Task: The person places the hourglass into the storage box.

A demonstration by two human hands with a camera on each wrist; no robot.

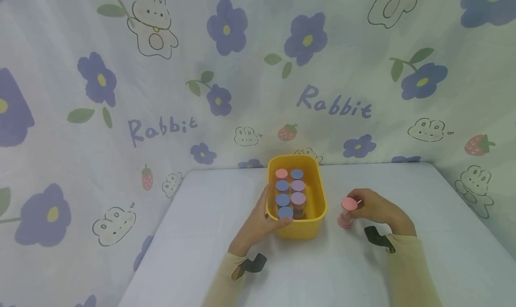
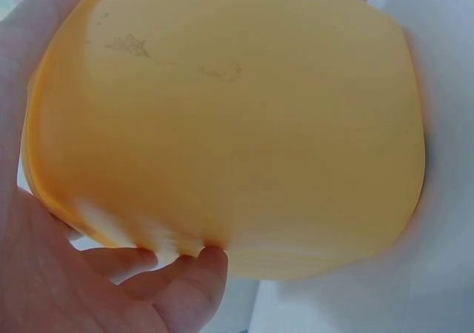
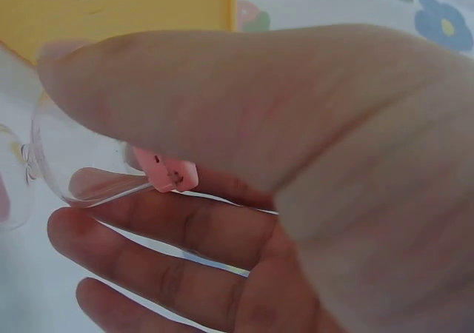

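Note:
My left hand grips the near left corner of a yellow plastic bin, its thumb over the front rim. The left wrist view has its fingertips against the bin's smooth wall. Inside stand several sand timers with blue, purple and pink caps, gathered toward the left side. To the right of the bin, my right hand holds a pink-capped sand timer upright between thumb and fingers. In the right wrist view its clear glass bulb narrows to a waist, and the thumb partly covers it.
Both hands work over a white-covered table. A curtain printed with rabbits and flowers hangs behind and to the left. Dark wrist straps stick out at the cuffs.

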